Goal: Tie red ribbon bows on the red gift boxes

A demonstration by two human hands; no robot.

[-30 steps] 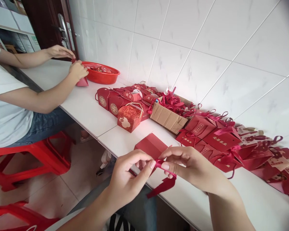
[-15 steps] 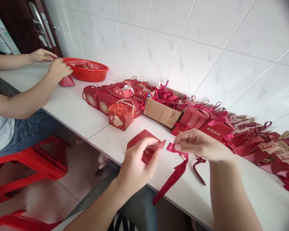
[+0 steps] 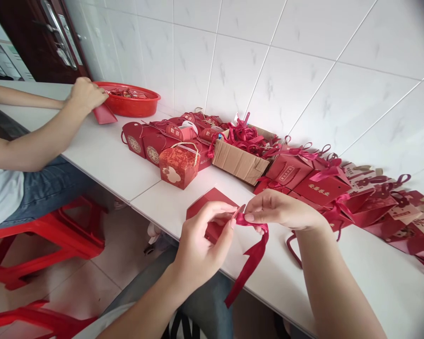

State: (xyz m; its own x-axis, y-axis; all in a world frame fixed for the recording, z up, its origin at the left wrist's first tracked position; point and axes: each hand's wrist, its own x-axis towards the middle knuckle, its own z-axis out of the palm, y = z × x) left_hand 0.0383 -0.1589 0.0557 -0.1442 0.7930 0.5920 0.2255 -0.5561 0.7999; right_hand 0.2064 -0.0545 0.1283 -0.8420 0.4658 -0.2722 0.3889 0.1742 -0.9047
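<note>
My left hand (image 3: pixel 205 240) pinches the pointed top of a red paper box (image 3: pixel 212 197), which rests near the table's front edge. Just to its right, my right hand (image 3: pixel 282 211) has thumb and fingers closed on a dark red satin ribbon (image 3: pixel 250 263). The ribbon's folded end touches the box top between my fingertips, and its long tail hangs down past the table edge. Partly hidden by my right wrist, a dark red cord loop (image 3: pixel 292 252) lies on the table.
Behind stand a patterned box (image 3: pixel 178 167), more red boxes (image 3: pixel 134 139), a cardboard box (image 3: pixel 240 162) of ribbons and a row of ribboned boxes (image 3: pixel 321 188). At the left, a person's hand (image 3: pixel 86 94) holds a red item beside a red basin (image 3: pixel 134 107).
My right hand has moved left, bringing the ribbon's end against the box top. The other person's hand and red item have shifted toward the basin. The view has turned slightly.
</note>
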